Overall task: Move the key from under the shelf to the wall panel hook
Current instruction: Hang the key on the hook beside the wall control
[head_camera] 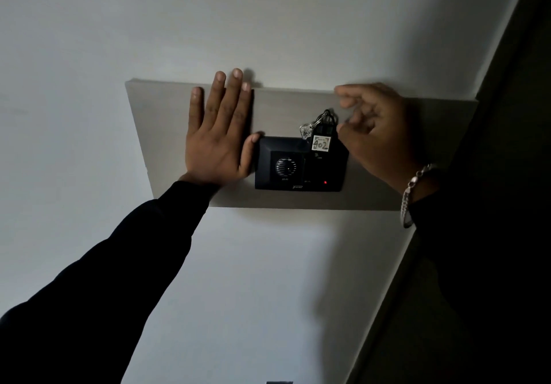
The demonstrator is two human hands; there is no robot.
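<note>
At left we see the left hand (pixel 219 133) spread flat on the wall panel (pixel 161 133), thumb touching the black switch unit (pixel 298 165). The key (pixel 307 131) with tag (pixel 321 144) hangs above the unit; the right hand (pixel 375 133), fingers loosely curled, holds nothing.

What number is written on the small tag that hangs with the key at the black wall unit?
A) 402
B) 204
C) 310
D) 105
A: the pale square tag beside the key reads 402 in dark handwriting, and it hangs at the top edge of the black wall unit.
</note>
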